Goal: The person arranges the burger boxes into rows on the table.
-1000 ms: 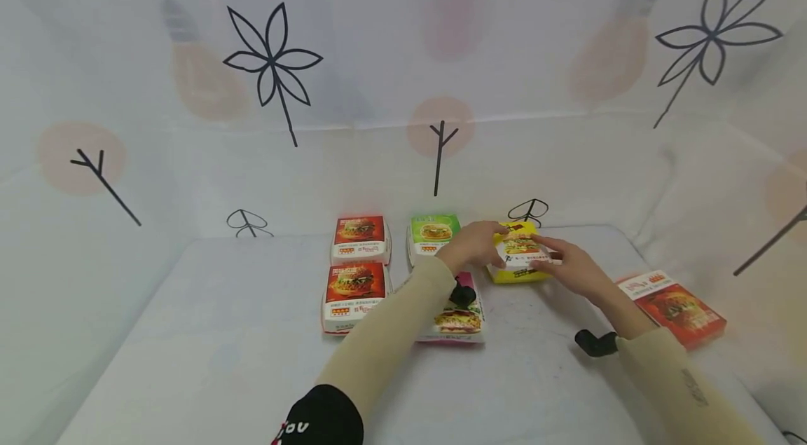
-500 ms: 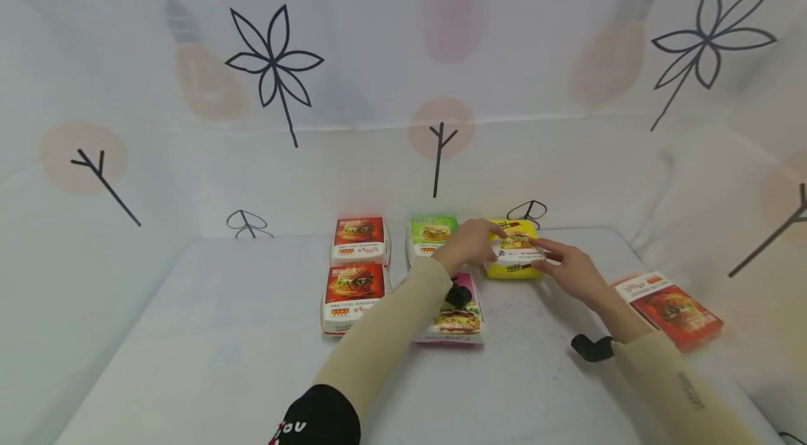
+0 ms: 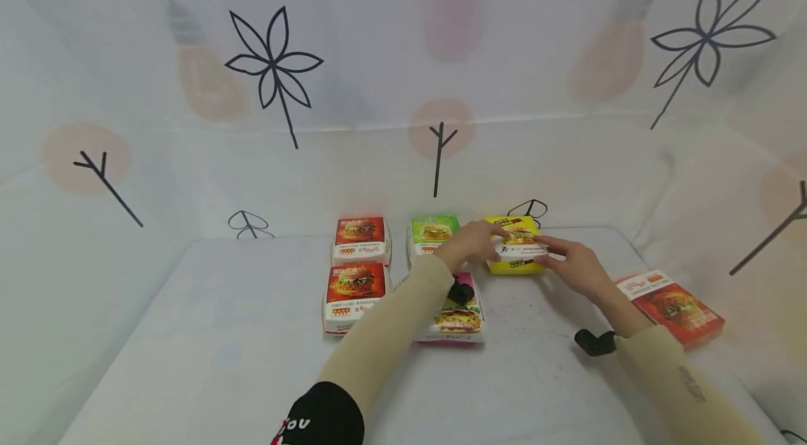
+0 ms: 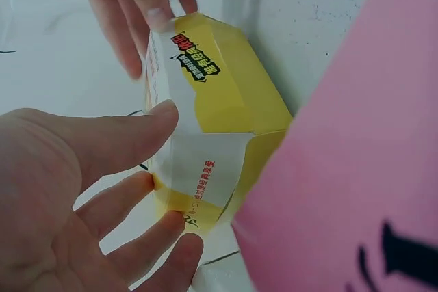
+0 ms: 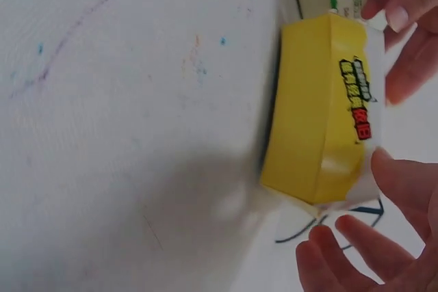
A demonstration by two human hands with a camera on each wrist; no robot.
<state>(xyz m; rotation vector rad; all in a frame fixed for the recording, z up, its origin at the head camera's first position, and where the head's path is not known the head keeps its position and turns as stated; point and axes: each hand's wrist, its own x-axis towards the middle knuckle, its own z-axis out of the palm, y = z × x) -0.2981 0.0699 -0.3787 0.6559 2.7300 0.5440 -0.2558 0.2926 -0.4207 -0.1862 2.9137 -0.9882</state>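
**A:** What are the hands doing?

**B:** Both are sitting at the yellow burger box [image 3: 518, 254], which is resting on the white table [image 3: 221, 333] at the far end, just right of the green box [image 3: 433, 229]. The left hand [image 3: 469, 243] is touching its left side and the right hand [image 3: 570, 264] its right side.

**A:** Are they gripping it?

**B:** Not clamping it. In the left wrist view the left hand [image 4: 82, 196] is showing spread, nearly straight fingers with the thumb lying against the box's white lid [image 4: 198, 162]. In the right wrist view the right hand [image 5: 383, 237] is also showing loose, straightish fingers, tips touching the end of the yellow box [image 5: 318, 111]. Whether the palms are pressing, I cannot tell.

**A:** What is getting hidden?

**B:** The left forearm is covering much of the pink box [image 3: 463, 319], so only its near edge and a strip of lid are showing. The pink surface [image 4: 356, 169] is filling the right of the left wrist view, blurred. The hands are covering both ends of the yellow box from the head view, and its print is too small to read.

**A:** Anything else around?

**B:** Two red boxes [image 3: 355, 284] are lying in a column to the left, and a flat red box [image 3: 671, 306] is lying well apart at the right edge.
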